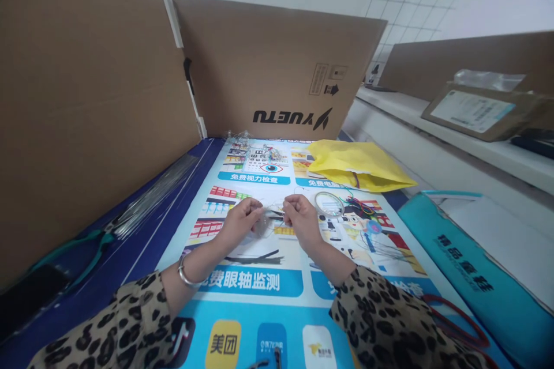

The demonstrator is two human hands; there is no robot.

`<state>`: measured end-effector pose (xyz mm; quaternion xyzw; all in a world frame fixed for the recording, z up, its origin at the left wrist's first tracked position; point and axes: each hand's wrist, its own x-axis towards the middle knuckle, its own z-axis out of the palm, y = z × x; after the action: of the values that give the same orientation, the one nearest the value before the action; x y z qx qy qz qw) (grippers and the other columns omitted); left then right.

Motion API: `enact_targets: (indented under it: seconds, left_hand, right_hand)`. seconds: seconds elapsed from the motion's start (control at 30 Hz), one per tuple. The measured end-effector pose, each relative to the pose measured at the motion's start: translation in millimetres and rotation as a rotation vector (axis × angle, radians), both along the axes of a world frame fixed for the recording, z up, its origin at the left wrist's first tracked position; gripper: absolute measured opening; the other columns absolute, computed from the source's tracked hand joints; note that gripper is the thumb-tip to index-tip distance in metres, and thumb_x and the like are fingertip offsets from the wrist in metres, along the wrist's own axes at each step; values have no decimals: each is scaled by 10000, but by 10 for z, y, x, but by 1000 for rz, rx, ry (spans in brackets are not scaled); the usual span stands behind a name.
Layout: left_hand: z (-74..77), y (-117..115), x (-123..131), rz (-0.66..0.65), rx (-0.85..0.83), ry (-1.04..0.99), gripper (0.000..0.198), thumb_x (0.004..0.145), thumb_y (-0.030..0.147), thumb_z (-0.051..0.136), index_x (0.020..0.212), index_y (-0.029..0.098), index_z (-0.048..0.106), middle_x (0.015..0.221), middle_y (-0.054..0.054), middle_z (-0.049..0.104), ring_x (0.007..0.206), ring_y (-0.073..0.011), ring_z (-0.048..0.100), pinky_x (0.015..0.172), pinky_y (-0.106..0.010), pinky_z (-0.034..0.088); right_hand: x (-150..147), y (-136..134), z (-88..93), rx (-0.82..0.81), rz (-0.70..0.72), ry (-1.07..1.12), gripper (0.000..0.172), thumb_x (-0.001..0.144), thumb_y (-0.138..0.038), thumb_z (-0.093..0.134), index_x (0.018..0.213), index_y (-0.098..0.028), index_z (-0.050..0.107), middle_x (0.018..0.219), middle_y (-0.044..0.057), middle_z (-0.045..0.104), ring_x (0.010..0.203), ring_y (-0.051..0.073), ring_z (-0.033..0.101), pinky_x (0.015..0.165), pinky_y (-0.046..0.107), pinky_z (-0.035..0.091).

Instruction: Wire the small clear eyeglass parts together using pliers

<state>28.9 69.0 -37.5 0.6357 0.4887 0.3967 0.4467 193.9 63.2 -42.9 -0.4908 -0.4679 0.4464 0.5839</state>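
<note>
One slender wire piece [272,211], light and springy by the look of it

The wire piece is held up between both hands, above the middle of the printed sheet [251,311]. It is too fine and blurred to make out its full shape. I judge it nearly weightless, stiff enough to hold a bend yet easy to kink, and smooth enough to slip or roll between fingertips. The best hold is likely a close pinch near each end, without squeezing the middle.

The left hand [246,220] has thumb and fingers pinched together on its left end; the right hand [302,218] is pinched on the other. The exact contact is hidden by the fingers.

Just beyond the right hand lies a tape roll [317,205], with coloured cords [364,205] beside it. Dark strips [255,258] lie nearer the wearer. Farther out are a yellow bag [363,164], a bundle of silvery wires [151,199], teal-handled pliers [89,265] at far left and a teal box [485,288] at right.
</note>
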Motion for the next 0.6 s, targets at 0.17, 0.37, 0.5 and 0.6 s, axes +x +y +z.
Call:
enact_targets:
  seconds: [0.17, 0.37, 0.5, 0.6]
  left_hand:
    - [-29, 22, -23, 61, 36, 45, 210, 761, 376, 491, 807, 182, 557, 565, 47, 528, 414, -72, 438, 426, -191, 340]
    - [-46, 40, -36, 90, 35, 53, 151, 749, 320, 489, 745, 185, 557, 536, 52, 509, 431, -79, 429, 452, -195, 343]
    - [-50, 48, -37, 77, 43, 45, 136, 752, 315, 490, 746, 190, 543, 560, 50, 516, 449, -79, 435, 466, -196, 344]
    - [-54, 51, -39, 68, 51, 20, 127, 755, 306, 484, 738, 190, 532, 567, 51, 505, 451, -76, 423, 457, -192, 332]
  right_hand:
    - [10, -4, -10, -14, 20, -20, 266, 706, -361, 580, 890, -175, 531, 519, -65, 497, 427, 73, 448, 428, 199, 373]
    - [45, 13, -42, -27, 53, -164, 281, 727, -409, 552, 890, -188, 614, 585, -37, 538, 430, 66, 428, 437, 210, 348]
    - [55, 2, -5, -38, 87, -171, 231, 738, -399, 544, 803, -188, 613, 595, -30, 534, 446, 64, 429, 435, 203, 329]
    - [52, -12, 31, -63, 126, -75, 201, 728, -376, 560, 765, -183, 598, 592, -34, 523, 455, 59, 430, 448, 196, 332]
